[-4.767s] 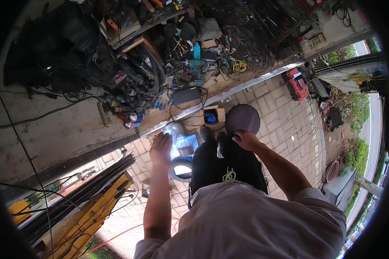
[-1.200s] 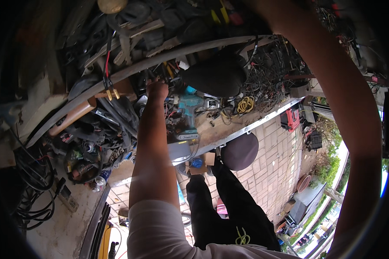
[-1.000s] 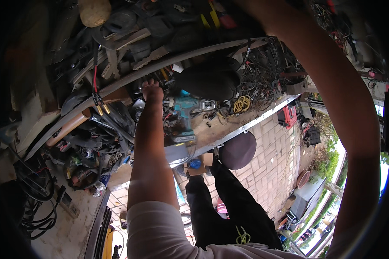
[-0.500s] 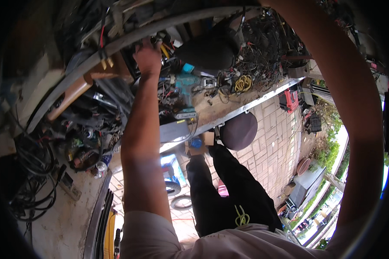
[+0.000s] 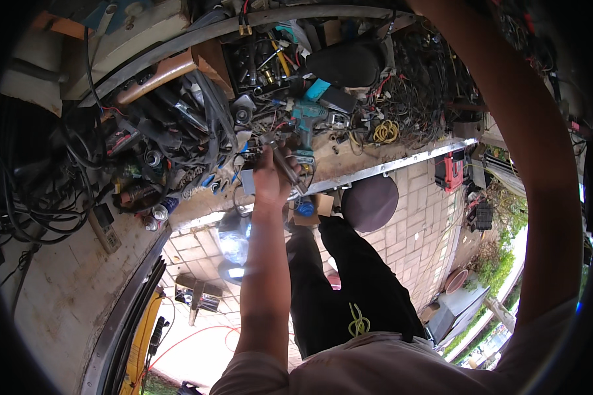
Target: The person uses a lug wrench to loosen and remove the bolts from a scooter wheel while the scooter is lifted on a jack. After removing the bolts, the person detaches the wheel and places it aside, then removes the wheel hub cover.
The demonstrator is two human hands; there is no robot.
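My left hand (image 5: 271,178) is closed around a grey metal bar-like tool (image 5: 287,168), whose exact kind I cannot make out. It is held above the near edge of the cluttered bench (image 5: 349,158). Just beyond it lies a teal cordless drill (image 5: 306,117). Farther back, a tray of loose hand tools (image 5: 265,62) holds a yellow-handled tool and several metal pieces. My right arm (image 5: 540,131) reaches up along the right side and leaves the picture at the top, so the right hand is out of sight.
Black cables and hoses (image 5: 53,191) pile up on the left, near spray cans (image 5: 161,210). A coil of yellow wire (image 5: 386,131) lies beside tangled wires. Below the bench edge are a round stool seat (image 5: 370,203), an open cardboard box (image 5: 321,205) and a red case (image 5: 450,170).
My left hand has come back from the tool tray toward the near bench edge, and the metal tool now shows in it. The view has shifted slightly; the right arm stays raised.
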